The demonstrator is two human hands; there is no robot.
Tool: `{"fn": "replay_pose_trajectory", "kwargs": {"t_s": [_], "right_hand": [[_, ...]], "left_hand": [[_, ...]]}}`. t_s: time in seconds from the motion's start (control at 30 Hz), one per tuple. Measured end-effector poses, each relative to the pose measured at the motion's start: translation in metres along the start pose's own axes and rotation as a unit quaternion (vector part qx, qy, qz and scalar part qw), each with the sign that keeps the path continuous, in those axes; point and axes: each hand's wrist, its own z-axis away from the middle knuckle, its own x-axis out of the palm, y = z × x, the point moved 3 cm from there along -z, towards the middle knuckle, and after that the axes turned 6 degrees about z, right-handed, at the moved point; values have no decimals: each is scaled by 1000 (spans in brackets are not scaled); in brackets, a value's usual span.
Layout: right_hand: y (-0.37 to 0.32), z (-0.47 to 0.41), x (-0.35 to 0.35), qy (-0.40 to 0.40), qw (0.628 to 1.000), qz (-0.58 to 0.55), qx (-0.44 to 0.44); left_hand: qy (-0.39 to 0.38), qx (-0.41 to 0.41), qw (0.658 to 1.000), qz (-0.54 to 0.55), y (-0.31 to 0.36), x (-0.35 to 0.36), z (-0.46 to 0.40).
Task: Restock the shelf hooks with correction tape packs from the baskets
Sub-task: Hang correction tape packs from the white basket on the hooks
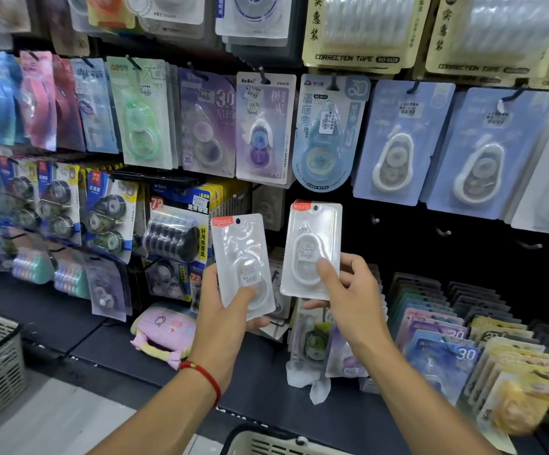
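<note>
**At the hook wall: two packs up, hooks bare**

In front of the dark lower panel, the left hand grips one clear correction tape pack and the right hand pinches a second pack, both upright. The empty hooks sit to the right. The hang holes are small; a missed hook could bend the card or let a pack slip down onto the shelf ledge.

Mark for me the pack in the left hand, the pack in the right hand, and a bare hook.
Left pack (245, 267), head view: middle of the clear blister.
Right pack (310, 254), head view: white tape case, centre.
Bare hook (375, 220), head view: its rounded tip.
</note>
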Motion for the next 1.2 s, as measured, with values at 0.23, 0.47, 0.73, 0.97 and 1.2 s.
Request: {"fn": "replay_pose_trajectory", "kwargs": {"t_s": [0.23,0.47,0.73,0.97,1.2], "right_hand": [[-3,0,-1,-2,1000,3,19],[11,-5,0,-6,996,19,91],[13,4,6,-153,976,128,83],[1,4,10,-93,993,67,6],[2,-2,5,-23,999,30,10]], "left_hand": [[2,21,999,-31,-3,-1,-2],[26,26,999,-36,-3,-2,-1],[-60,0,998,-21,-5,12,9],[-105,-9,993,-46,-10,21,12],[-148,-7,983,-109,-6,30,15]]}}
